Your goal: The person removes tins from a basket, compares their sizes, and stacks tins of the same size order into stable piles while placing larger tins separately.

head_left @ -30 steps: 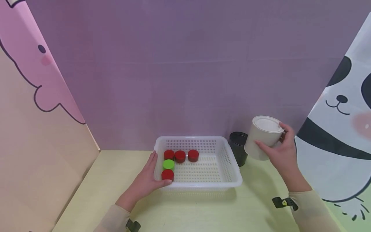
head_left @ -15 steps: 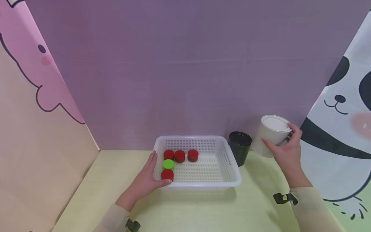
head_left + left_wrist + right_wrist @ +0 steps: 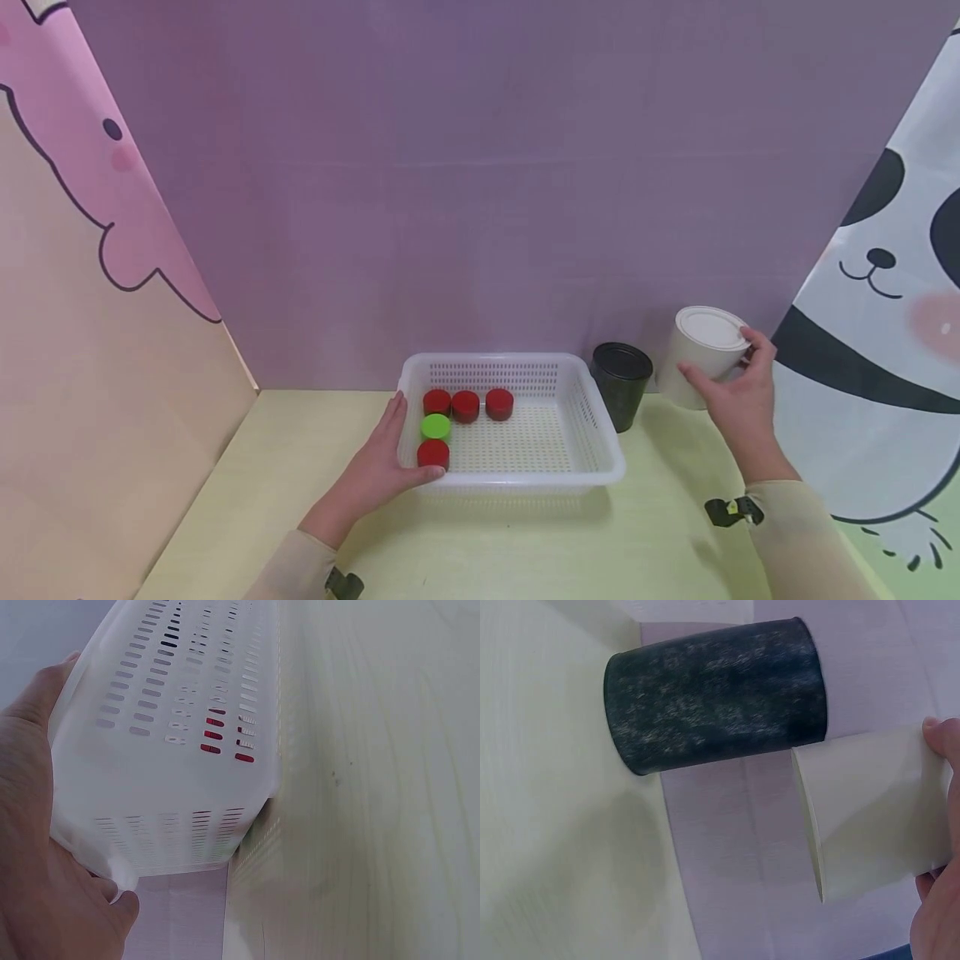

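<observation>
My left hand (image 3: 378, 462) grips the left front corner of a white perforated plastic basket (image 3: 525, 479), thumb on the front rim and fingers along the left side. Inside lie several red round caps (image 3: 466, 406) and one bright green cap (image 3: 436, 427), gathered to the left. On the right, my right hand (image 3: 742, 404) holds a white cylindrical canister (image 3: 693, 367) by its upper part, thumb on the near side. It is slightly tilted and raised; in the right wrist view its lower end (image 3: 810, 825) is off the table, close beside the top of the black canister (image 3: 716, 694).
The black canister stands upright against the basket's right side, near the purple back wall (image 3: 480, 208). A pale wooden table (image 3: 480, 550) carries everything. Side panels with a pink figure (image 3: 127, 208) and a panda (image 3: 870, 367) bound it left and right.
My right hand has moved the white canister right, away from the black one, then slightly lower and more upright. The left hand, the basket and its caps stay in place.
</observation>
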`<state>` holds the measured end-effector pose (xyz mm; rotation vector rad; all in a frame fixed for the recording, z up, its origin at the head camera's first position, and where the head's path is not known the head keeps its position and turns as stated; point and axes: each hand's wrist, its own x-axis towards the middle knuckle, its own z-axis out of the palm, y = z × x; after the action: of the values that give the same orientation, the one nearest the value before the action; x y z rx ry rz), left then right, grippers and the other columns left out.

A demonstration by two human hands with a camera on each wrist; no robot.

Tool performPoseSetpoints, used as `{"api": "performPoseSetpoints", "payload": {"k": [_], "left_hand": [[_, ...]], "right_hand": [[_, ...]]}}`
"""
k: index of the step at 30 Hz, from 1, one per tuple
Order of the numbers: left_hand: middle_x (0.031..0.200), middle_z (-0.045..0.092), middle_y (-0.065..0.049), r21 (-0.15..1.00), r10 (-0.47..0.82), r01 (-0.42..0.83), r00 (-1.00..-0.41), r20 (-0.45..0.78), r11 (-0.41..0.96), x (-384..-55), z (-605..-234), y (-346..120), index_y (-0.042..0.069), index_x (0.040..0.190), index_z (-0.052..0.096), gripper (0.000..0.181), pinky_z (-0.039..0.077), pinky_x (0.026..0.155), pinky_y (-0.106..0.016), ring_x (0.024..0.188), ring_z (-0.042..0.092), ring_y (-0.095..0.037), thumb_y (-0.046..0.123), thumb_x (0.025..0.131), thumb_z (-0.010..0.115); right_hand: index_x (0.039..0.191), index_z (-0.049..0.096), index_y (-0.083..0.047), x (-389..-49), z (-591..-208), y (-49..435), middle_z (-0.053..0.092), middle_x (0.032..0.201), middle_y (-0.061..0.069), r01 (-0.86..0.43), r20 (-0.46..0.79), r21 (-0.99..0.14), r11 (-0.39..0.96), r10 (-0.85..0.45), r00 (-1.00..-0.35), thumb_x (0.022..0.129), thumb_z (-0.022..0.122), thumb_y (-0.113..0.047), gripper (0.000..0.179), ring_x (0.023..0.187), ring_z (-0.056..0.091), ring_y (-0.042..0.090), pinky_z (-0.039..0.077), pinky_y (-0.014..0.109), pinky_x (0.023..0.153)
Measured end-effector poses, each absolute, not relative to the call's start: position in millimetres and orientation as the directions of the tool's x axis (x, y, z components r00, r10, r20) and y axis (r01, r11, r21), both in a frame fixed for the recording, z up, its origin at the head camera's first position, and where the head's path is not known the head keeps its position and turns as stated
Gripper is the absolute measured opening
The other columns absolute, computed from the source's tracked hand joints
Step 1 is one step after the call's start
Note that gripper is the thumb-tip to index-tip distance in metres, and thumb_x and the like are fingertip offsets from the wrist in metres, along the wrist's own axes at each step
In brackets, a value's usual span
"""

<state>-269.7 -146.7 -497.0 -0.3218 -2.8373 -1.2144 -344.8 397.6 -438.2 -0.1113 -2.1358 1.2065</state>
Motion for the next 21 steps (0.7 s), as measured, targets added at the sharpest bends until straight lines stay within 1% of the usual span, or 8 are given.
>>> {"api": "performPoseSetpoints", "payload": {"k": [3, 7, 12, 14, 17, 19, 21], "left_hand": [[0.187, 0.008, -0.007, 0.713, 0.171, 0.2, -0.979, 0.112, 0.672, -271, -498, -147, 0.014, 0.179, 0.01, 0.134, 0.036, 0.125, -0.068, 0.169, 0.017, -0.038, 0.056, 0.083, 0.094], [0.187, 0.008, -0.007, 0.711, 0.175, 0.207, -0.977, 0.119, 0.672, -272, -500, -147, 0.013, 0.179, 0.01, 0.134, 0.035, 0.125, -0.067, 0.17, 0.016, -0.038, 0.056, 0.084, 0.094], [0.187, 0.007, -0.007, 0.705, 0.176, 0.21, -0.977, 0.122, 0.677, -273, -501, -148, 0.013, 0.179, 0.009, 0.136, 0.035, 0.126, -0.066, 0.17, 0.015, -0.037, 0.061, 0.083, 0.093], [0.187, 0.007, -0.007, 0.705, 0.175, 0.209, -0.977, 0.122, 0.678, -273, -500, -148, 0.013, 0.179, 0.009, 0.137, 0.035, 0.126, -0.066, 0.17, 0.015, -0.037, 0.062, 0.082, 0.092], [0.187, 0.007, -0.007, 0.709, 0.171, 0.204, -0.978, 0.119, 0.675, -273, -499, -147, 0.013, 0.179, 0.009, 0.135, 0.035, 0.126, -0.066, 0.17, 0.015, -0.038, 0.058, 0.083, 0.093], [0.187, 0.007, -0.007, 0.712, 0.169, 0.202, -0.979, 0.118, 0.672, -272, -499, -147, 0.013, 0.179, 0.009, 0.135, 0.035, 0.126, -0.067, 0.17, 0.015, -0.038, 0.057, 0.084, 0.094], [0.187, 0.007, -0.007, 0.712, 0.169, 0.2, -0.979, 0.115, 0.673, -272, -499, -147, 0.014, 0.179, 0.009, 0.135, 0.034, 0.126, -0.067, 0.17, 0.015, -0.038, 0.058, 0.084, 0.093]], "right_hand": [[0.171, 0.025, -0.03, -347, -442, 399, 0.045, 0.154, 0.012, -0.245, 0.515, -0.778, 0.579, 0.364, -0.777, 0.09, 0.094, -0.023, 0.107, 0.139, 0.047, 0.03, 0.043, 0.038, 0.105], [0.17, 0.027, -0.026, -353, -448, 401, 0.046, 0.153, 0.013, -0.247, 0.518, -0.776, 0.581, 0.362, -0.775, 0.088, 0.095, -0.02, 0.106, 0.139, 0.049, 0.032, 0.043, 0.035, 0.103], [0.17, 0.027, -0.02, -358, -455, 404, 0.049, 0.155, 0.018, -0.23, 0.502, -0.778, 0.584, 0.359, -0.787, 0.088, 0.095, -0.019, 0.107, 0.141, 0.05, 0.038, 0.043, 0.036, 0.109], [0.17, 0.026, -0.018, -360, -459, 405, 0.05, 0.156, 0.02, -0.226, 0.496, -0.78, 0.584, 0.356, -0.792, 0.088, 0.095, -0.02, 0.108, 0.143, 0.051, 0.04, 0.044, 0.041, 0.112], [0.17, 0.024, -0.017, -363, -464, 406, 0.05, 0.156, 0.022, -0.22, 0.493, -0.776, 0.591, 0.35, -0.797, 0.087, 0.096, -0.021, 0.11, 0.144, 0.051, 0.042, 0.044, 0.048, 0.114], [0.17, 0.024, -0.015, -364, -467, 407, 0.05, 0.158, 0.024, -0.227, 0.494, -0.776, 0.589, 0.342, -0.799, 0.087, 0.096, -0.019, 0.111, 0.145, 0.05, 0.044, 0.043, 0.056, 0.116], [0.17, 0.023, -0.015, -365, -470, 408, 0.049, 0.159, 0.025, -0.23, 0.495, -0.773, 0.592, 0.333, -0.803, 0.086, 0.096, -0.019, 0.112, 0.146, 0.05, 0.046, 0.043, 0.061, 0.117]]}}
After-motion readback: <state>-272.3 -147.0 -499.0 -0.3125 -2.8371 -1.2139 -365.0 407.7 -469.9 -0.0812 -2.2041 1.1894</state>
